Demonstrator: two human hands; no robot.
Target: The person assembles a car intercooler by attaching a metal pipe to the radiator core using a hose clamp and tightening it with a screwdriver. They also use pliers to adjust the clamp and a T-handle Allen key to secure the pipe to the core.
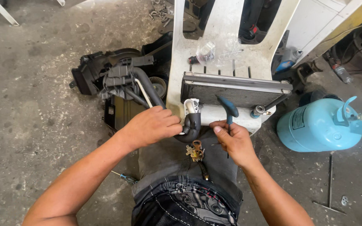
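On white plastic, left hand [151, 125] grips curved black hose [192, 127]; right hand [234, 140] fingers pinch teal-handled key [229, 109].

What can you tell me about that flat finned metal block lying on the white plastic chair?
The flat finned metal block looks like a small heat exchanger: a dark grid of fine fins between lighter metal end bars, dusty and worn. It lies lengthwise across the white plastic chair, its long face towards the camera. Metal pipe fittings stick out at its lower left, where a curved black foam-wrapped hose joins it. The left hand grips that hose; the right hand holds a blue-handled tool against its front.
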